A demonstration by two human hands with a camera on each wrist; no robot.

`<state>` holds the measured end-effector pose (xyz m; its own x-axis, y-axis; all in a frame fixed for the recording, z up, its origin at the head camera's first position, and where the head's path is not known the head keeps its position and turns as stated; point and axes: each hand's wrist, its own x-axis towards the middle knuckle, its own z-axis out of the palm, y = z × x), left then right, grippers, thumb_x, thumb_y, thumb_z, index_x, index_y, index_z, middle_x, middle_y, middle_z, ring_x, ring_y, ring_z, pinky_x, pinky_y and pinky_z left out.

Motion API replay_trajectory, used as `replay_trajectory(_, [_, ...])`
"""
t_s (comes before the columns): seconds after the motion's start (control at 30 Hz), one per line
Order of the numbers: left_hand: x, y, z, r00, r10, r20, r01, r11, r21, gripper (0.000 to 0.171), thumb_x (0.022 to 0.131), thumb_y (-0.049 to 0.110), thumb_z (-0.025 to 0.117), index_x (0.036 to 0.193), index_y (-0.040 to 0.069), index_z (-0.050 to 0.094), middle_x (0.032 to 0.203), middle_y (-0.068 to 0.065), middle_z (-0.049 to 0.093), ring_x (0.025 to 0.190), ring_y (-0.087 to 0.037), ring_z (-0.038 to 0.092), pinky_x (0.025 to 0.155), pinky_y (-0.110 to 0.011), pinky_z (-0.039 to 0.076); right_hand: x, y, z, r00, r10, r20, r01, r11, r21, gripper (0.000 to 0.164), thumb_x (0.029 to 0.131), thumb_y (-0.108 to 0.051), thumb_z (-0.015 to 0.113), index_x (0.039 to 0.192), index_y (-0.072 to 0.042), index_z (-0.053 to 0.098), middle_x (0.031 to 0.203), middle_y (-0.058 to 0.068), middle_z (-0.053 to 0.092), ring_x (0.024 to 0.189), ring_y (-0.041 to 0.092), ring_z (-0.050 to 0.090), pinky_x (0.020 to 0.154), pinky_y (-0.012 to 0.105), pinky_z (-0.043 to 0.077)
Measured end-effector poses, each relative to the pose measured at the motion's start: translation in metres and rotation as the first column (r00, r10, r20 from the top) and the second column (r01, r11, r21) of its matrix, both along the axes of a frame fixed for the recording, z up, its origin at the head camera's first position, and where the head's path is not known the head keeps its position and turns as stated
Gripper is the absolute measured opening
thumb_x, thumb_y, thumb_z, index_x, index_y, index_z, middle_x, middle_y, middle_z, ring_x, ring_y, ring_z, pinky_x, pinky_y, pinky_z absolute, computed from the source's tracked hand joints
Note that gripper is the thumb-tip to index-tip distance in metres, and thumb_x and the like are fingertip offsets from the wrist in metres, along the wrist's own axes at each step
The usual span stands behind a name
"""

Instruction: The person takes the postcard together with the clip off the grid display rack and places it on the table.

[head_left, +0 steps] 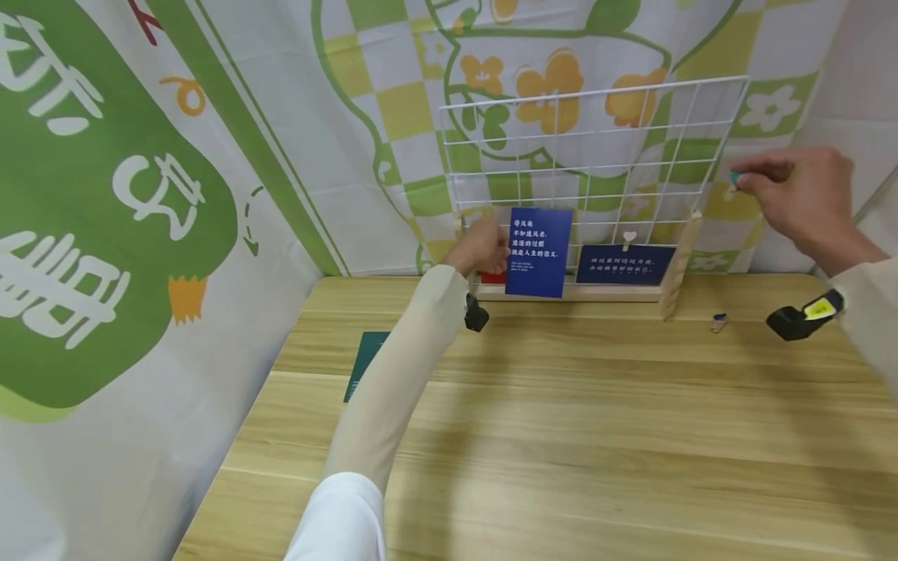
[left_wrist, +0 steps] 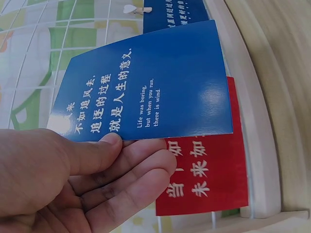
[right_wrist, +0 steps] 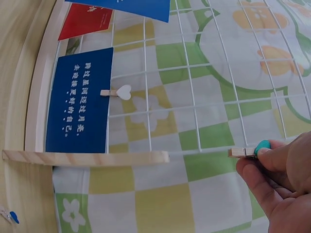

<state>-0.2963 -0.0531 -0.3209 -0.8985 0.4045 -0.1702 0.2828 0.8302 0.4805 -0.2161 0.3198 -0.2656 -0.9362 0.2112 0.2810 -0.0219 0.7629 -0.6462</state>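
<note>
My left hand [head_left: 482,248] pinches a blue card [head_left: 539,253] with white lettering by its edge, between thumb and fingers. The card is held upright in front of a white wire grid [head_left: 589,148], overlapping a red card [left_wrist: 209,170] behind it. Off to the right of the grid, my right hand [head_left: 807,191] pinches a small wooden clothespin [right_wrist: 241,153] with a teal top [right_wrist: 262,145]. A dark blue card [head_left: 624,265] sits low on the grid, with a clothespin bearing a white heart [right_wrist: 124,92] on its edge.
The grid stands in a wooden base [head_left: 596,293] with a twisted side post [head_left: 680,269]. On the wooden table [head_left: 596,436], a clothespin with a blue top [head_left: 719,321] lies to the right. A dark green card [head_left: 365,358] lies at left, partly hidden by my left arm.
</note>
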Motion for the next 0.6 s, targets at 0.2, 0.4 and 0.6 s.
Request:
replay_trajectory(0.2, [0.001,-0.009,-0.011,1.000,-0.012,0.009,0.012,1.000,-0.007,0.020,0.100,0.004,0.052,0.097,-0.009,0.067,0.094,-0.021,0.073,0.078,-0.027,0.072,0.063,-0.024,0.057,0.002,0.007,-0.007,1.000,0.009,-0.017,-0.009,1.000,-0.013,0.033,0.099,-0.027,0.059,0.123,-0.007,0.067,0.063,-0.053,0.039,0.061,-0.027,0.046,0.046,0.014,0.039])
replay_trajectory(0.4, [0.005,-0.018,-0.022,0.999,-0.018,0.031,0.017,0.999,0.031,0.019,0.099,0.002,0.053,0.090,-0.009,0.067,0.087,-0.020,0.073,0.067,-0.022,0.070,0.060,-0.025,0.058,0.005,0.013,-0.014,0.999,-0.025,0.026,0.025,0.999,0.028,0.036,0.100,-0.030,0.057,0.125,-0.006,0.066,0.071,-0.051,0.046,0.060,-0.027,0.042,0.049,0.012,0.039])
replay_trajectory(0.6, [0.009,-0.024,-0.028,0.998,0.008,0.065,-0.013,0.997,0.079,0.020,0.098,-0.001,0.052,0.091,-0.012,0.067,0.088,-0.025,0.072,0.073,-0.030,0.070,0.070,-0.036,0.060,0.007,0.016,-0.021,0.996,-0.080,0.049,0.077,0.994,0.077,0.039,0.101,-0.033,0.054,0.126,-0.006,0.065,0.104,-0.018,0.067,0.063,-0.026,0.037,0.054,0.009,0.037])
